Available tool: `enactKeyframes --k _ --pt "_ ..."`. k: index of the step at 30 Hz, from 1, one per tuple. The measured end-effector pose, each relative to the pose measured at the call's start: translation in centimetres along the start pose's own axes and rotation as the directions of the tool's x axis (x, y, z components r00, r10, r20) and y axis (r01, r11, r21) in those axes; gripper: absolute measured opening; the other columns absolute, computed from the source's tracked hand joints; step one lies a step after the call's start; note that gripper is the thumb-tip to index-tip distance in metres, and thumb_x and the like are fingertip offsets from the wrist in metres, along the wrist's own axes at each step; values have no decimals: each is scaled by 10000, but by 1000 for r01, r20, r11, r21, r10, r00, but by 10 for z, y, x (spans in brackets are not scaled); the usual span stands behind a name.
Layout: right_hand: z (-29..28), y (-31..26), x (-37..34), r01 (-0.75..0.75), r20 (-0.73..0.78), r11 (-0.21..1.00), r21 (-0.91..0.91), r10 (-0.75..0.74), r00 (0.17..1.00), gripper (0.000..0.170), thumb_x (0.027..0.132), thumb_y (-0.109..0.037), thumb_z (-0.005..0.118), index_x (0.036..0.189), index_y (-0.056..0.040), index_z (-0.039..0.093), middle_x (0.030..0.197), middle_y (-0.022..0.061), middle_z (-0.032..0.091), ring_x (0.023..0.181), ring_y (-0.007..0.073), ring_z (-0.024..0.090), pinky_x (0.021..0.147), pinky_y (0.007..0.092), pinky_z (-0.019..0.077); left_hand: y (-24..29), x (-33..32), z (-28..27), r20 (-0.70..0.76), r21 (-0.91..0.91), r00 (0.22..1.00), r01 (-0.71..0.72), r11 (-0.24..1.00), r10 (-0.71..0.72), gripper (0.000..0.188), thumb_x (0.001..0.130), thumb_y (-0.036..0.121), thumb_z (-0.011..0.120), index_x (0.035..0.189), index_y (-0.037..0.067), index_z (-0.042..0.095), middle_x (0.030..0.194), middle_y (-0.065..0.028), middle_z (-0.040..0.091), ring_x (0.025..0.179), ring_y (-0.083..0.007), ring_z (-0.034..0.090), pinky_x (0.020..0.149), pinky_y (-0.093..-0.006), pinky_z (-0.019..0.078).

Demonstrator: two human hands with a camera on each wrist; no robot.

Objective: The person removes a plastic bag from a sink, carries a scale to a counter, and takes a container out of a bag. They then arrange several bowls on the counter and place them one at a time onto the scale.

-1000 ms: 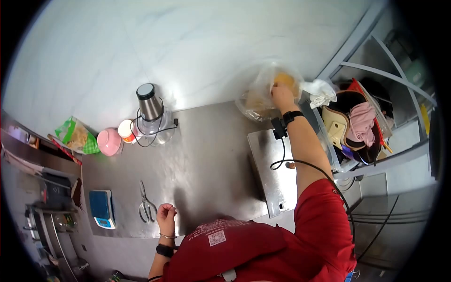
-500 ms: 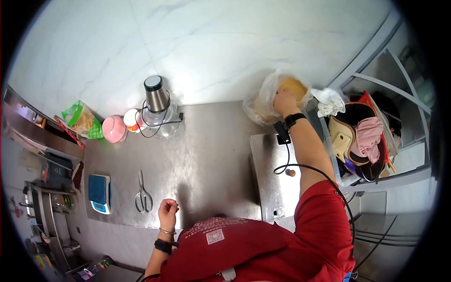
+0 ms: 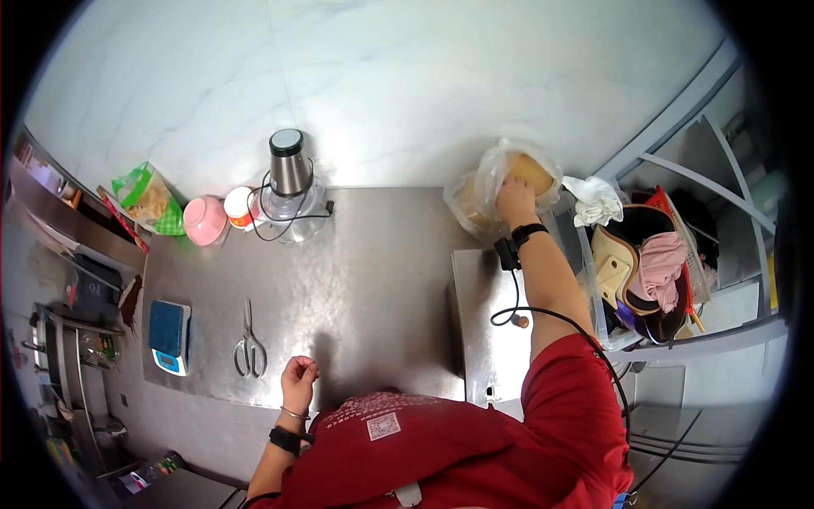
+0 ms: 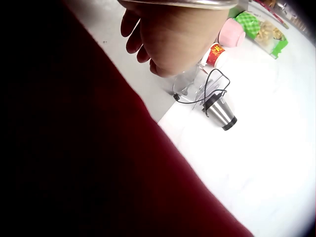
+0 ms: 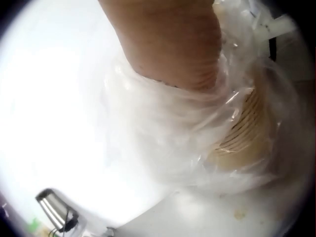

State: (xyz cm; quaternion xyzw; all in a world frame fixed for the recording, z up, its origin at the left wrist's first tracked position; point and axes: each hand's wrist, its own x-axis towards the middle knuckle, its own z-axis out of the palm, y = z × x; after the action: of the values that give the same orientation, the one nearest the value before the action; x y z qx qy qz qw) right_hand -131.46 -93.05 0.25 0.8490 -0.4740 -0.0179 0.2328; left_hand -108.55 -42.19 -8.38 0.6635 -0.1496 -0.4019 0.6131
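My right hand (image 3: 514, 204) reaches into a clear plastic bag (image 3: 477, 204) at the back right of the metal table, against the wall. Inside the bag shows a rounded yellow-tan thing (image 3: 532, 172), with my fingers over its lower edge. In the right wrist view the bag (image 5: 158, 133) covers my fingers, and a tan piece with dark parallel lines (image 5: 247, 128) shows through the plastic. Whether my fingers grip it I cannot tell. My left hand (image 3: 298, 383) hovers by the table's front edge, fingers loosely curled, holding nothing. Scissors (image 3: 249, 343) lie to its left.
A blue-topped scale (image 3: 170, 335) sits at the front left. Along the wall stand a green bag (image 3: 148, 199), a pink bowl (image 3: 204, 220), a white-and-red tub (image 3: 241, 206) and a corded blender (image 3: 291, 178). A metal box (image 3: 483, 314) lies under my right arm, beside a cluttered bin (image 3: 585, 246).
The head view has shifted. My right hand has gone lower and deeper into the bag's mouth, and more of the yellow-tan thing shows. My left hand stays nearly still.
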Motion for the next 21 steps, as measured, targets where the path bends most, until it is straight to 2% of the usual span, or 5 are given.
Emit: enactKeyframes --k 6,11,15,17,21 --pt "-34 9 0 4 60 997 79 -8 998 194 753 -165 532 878 -85 656 1004 74 559 988 241 518 811 417 383 2 4 -1 18 25 1000 -10 1000 10 45 823 14 547 849 39 521 739 0 540 646 -77 512 607 -200 432" --pt "-74 16 -1 62 -2 996 56 -62 998 189 673 -217 630 792 -75 665 951 77 564 975 243 520 783 418 391 3 22 12 78 42 996 -46 998 43 45 820 8 548 842 39 525 736 17 530 654 -60 498 606 -192 422" --pt "-105 13 -3 44 -79 997 65 -39 996 184 661 -224 639 786 -90 662 943 76 570 970 243 521 792 418 389 15 43 27 154 120 973 -192 974 172 44 815 10 558 836 41 534 729 47 515 653 -31 469 592 -180 400" --pt "-117 11 -6 128 -311 950 285 -35 950 221 676 -275 660 799 -91 652 962 86 573 935 249 541 776 417 401 28 48 37 203 173 963 -214 961 178 46 813 14 562 835 43 534 712 45 512 644 -33 475 581 -184 402" --pt "-165 -4 -17 254 -363 844 472 -76 928 311 675 -330 691 859 -84 641 1008 93 574 909 274 556 764 409 425 45 67 56 260 199 941 -271 942 216 54 808 23 572 841 41 534 689 41 508 636 -39 481 572 -189 405"
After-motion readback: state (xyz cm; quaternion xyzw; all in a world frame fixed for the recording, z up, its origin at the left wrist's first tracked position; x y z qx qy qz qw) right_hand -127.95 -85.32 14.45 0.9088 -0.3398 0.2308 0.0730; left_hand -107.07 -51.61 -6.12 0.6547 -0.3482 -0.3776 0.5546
